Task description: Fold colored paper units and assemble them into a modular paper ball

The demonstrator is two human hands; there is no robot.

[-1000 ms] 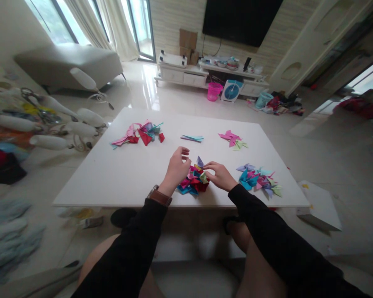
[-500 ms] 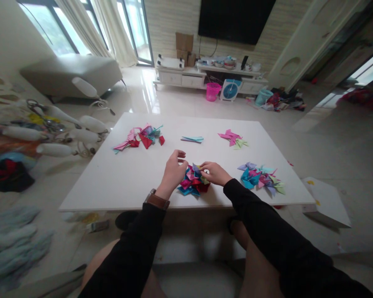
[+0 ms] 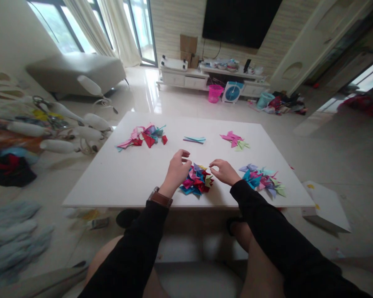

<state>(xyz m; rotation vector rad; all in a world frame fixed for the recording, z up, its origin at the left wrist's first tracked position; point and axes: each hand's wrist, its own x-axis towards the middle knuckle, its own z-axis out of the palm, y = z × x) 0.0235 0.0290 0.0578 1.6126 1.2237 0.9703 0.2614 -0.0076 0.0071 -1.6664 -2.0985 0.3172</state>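
Observation:
A round cluster of folded origami paper pieces in blue, red, pink, purple and yellow sits near the table's front edge, between my hands. My left hand is at its left side, fingers loosely bent and apart; the thumb is close to the cluster, and whether it touches cannot be made out. On the other side, my right hand hovers just off the cluster with thumb and forefinger parted and nothing visible between them. Right of that hand lies a loose pile of folded paper pieces in blue, pink, lilac and pale green.
The white table also bears a pink and red paper pile at the back left, flat blue and purple strips at the back middle, and pink and green pieces at the back right. A white lamp with several arms stands left.
My right hand has drawn away from the cluster to the right, its fingers parting from the paper. The left hand stays beside the cluster. The view has shifted slightly.

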